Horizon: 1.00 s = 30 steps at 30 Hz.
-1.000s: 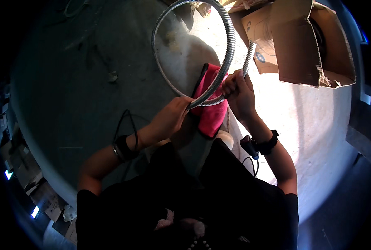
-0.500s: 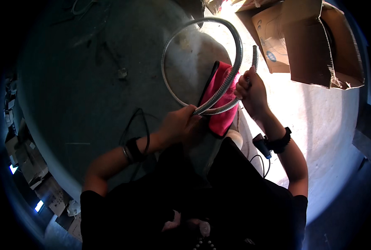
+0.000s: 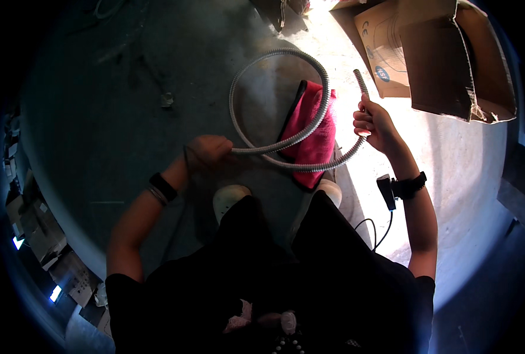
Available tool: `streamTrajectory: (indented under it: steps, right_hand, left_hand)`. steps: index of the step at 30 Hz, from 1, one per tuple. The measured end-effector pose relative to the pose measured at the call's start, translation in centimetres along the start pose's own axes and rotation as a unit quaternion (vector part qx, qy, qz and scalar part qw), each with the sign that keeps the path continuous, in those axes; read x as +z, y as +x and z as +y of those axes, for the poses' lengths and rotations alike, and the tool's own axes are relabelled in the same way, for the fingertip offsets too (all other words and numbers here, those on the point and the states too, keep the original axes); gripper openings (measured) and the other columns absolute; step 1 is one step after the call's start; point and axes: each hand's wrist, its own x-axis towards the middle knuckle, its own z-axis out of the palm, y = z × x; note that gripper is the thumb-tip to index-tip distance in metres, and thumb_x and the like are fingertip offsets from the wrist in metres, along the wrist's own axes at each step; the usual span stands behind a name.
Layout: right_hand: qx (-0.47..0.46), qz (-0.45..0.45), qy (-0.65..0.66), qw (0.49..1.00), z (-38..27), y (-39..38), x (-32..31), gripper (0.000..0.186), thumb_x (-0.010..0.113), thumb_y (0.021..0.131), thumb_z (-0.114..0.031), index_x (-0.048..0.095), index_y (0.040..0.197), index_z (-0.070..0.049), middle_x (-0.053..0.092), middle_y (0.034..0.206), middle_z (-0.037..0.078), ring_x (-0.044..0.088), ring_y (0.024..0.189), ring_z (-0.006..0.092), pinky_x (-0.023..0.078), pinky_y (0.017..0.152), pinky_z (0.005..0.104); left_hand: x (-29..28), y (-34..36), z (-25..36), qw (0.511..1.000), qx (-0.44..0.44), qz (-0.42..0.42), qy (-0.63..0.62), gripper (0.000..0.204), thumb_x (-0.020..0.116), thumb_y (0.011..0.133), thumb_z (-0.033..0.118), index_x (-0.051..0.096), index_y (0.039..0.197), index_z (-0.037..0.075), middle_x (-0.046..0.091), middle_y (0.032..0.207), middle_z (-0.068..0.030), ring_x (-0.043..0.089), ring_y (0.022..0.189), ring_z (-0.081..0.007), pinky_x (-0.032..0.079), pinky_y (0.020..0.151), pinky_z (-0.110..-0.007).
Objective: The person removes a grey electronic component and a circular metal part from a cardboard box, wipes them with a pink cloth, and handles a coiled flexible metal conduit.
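L hand (image 3: 213,148) out to L, fingers clamped on hose (image 3: 306,168); R hand (image 3: 375,125) slightly higher, fist closed rnd hose nr 1 end. Hose: silver-gray, ribbed, 1 loop, betw. hands, over red cloth (image 3: 320,144).

We see a floor (image 3: 138,153), dim and grey-green to the left, where a small pale scrap (image 3: 167,100) lies. To the right, strong light (image 3: 419,138) whitens it. An open cardboard box (image 3: 436,65) stands upper right; cartons (image 3: 73,282) crowd the left edge, near two small white glows (image 3: 56,292).
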Motion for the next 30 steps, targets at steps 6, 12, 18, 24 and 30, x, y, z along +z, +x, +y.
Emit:
streamTrajectory:
  steps: [6,12,18,24,30]
  right_hand:
    - [0.056,-0.012,-0.052,0.997,-2.0,-1.7,-0.7,0.027,0.044,0.092,-0.029,0.037,0.072,-0.013,0.024,0.055,-0.007,0.024,0.045,0.0037,0.021,0.041,0.0176]
    - [0.071,0.0,-0.099,0.993,-2.3,-2.5,-0.2,0.027,0.04,0.093,-0.031,0.039,0.074,-0.013,0.022,0.054,-0.008,0.021,0.045,0.0023,0.017,0.039,0.0169]
    - [-0.007,-0.082,0.036,0.996,-2.5,-1.1,-0.1,0.028,0.038,0.094,-0.029,0.04,0.073,-0.011,0.023,0.054,-0.006,0.022,0.046,0.0047,0.021,0.041,0.0193]
    - [-0.097,-0.078,0.157,0.98,-1.1,-0.9,-0.2,0.031,0.033,0.096,-0.03,0.044,0.077,-0.008,0.025,0.053,-0.005,0.023,0.043,0.0052,0.022,0.04,0.0191]
    - [-0.115,-0.095,0.225,0.963,0.8,-1.2,1.4,0.032,0.033,0.095,-0.03,0.042,0.076,-0.007,0.025,0.053,-0.005,0.022,0.041,0.0051,0.022,0.038,0.0195]
  left_hand:
    - [-1.3,-2.5,-3.4,0.996,0.022,-0.056,0.067,0.008,0.054,0.074,0.011,0.047,0.075,0.008,0.049,0.066,-0.0062,0.054,0.06,-0.0234,0.045,0.052,-0.033]
    - [-2.8,-3.8,-6.6,0.988,0.047,-0.071,0.126,0.008,0.054,0.074,0.011,0.047,0.076,0.008,0.05,0.067,-0.0058,0.054,0.061,-0.023,0.045,0.053,-0.034]
    - [-5.0,-1.0,-7.2,0.98,0.033,-0.031,0.195,0.011,0.055,0.074,0.012,0.049,0.082,0.008,0.05,0.077,-0.006,0.053,0.073,-0.0229,0.043,0.065,-0.034]
    - [-6.0,2.7,-4.6,0.961,-0.09,0.081,0.25,0.031,0.059,0.076,0.013,0.049,0.104,0.004,0.051,0.098,-0.0109,0.048,0.094,-0.0276,0.039,0.083,-0.038]
    - [-1.7,3.8,-0.5,0.884,-0.312,0.329,0.113,0.047,0.057,0.083,0.018,0.037,0.122,0.0,0.042,0.115,-0.0179,0.04,0.109,-0.0291,0.037,0.09,-0.039]
